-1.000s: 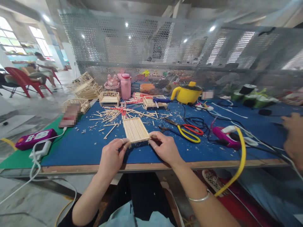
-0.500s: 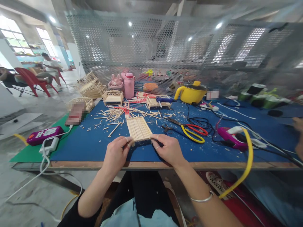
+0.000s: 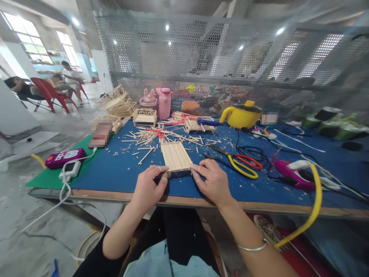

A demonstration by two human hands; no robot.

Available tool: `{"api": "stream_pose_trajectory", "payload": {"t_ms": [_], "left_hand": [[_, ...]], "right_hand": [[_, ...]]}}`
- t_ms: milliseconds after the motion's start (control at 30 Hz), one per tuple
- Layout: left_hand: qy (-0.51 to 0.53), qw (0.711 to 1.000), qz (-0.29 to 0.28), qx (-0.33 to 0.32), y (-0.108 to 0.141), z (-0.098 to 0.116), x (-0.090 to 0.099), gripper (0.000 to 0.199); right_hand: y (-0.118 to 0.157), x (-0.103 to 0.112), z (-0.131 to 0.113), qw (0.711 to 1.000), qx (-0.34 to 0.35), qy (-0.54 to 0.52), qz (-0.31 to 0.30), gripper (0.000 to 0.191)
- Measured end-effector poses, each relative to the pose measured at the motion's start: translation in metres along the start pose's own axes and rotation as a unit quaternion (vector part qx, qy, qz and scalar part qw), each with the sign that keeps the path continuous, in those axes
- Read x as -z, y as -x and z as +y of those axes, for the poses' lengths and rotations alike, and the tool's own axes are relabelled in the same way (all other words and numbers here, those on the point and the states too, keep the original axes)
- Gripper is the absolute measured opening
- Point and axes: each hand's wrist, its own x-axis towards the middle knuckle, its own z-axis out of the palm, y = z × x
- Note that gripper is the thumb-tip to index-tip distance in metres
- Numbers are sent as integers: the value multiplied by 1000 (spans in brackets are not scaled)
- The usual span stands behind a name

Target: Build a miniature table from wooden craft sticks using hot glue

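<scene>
A flat panel of pale wooden sticks (image 3: 176,156), laid side by side, is held at its near edge just above the blue tabletop. My left hand (image 3: 150,186) pinches the near left corner between thumb and fingers. At the near right corner my right hand (image 3: 212,181) grips the panel in the same way, its fingertips partly hidden behind the edge. Beyond the panel lie scattered loose sticks (image 3: 145,135). To its right are scissors (image 3: 243,166) with one yellow and one red handle.
A glue gun with a blue body (image 3: 210,122) rests by a small wooden stick frame (image 3: 191,126). A yellow pot (image 3: 242,117), a pink bottle (image 3: 165,104) and stacked stick frames (image 3: 119,102) stand along the back. A purple power strip (image 3: 291,175) with cables lies right.
The view has swung left, so the whole scene sits farther right in the picture. Both hands keep their hold on the stick panel, which looks nearly unchanged.
</scene>
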Motion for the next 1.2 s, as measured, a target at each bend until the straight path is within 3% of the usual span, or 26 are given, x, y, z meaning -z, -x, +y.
{"api": "stream_pose_trajectory", "payload": {"t_ms": [267, 600, 800, 933, 1067, 1200], "left_hand": [[-29, 1000, -1, -4, 3, -5, -4, 25], [-62, 998, -5, -8, 1, -4, -5, 24], [-78, 997, -15, -6, 0, -3, -4, 25], [-84, 996, -17, -13, 0, -2, -4, 25], [-85, 996, -24, -17, 0, -3, -4, 25], [-92, 995, -29, -16, -1, -3, -5, 26]], "right_hand": [[-1, -1, -1, 1000, -3, -3, 4, 19], [2, 0, 0, 996, -53, -69, -14, 19], [1, 2, -1, 985, -145, -59, -75, 54], [1, -1, 1, 975, -168, -78, -118, 51], [2, -2, 1, 980, -147, -72, -110, 43], [1, 1, -2, 996, -67, -48, -43, 30]]}}
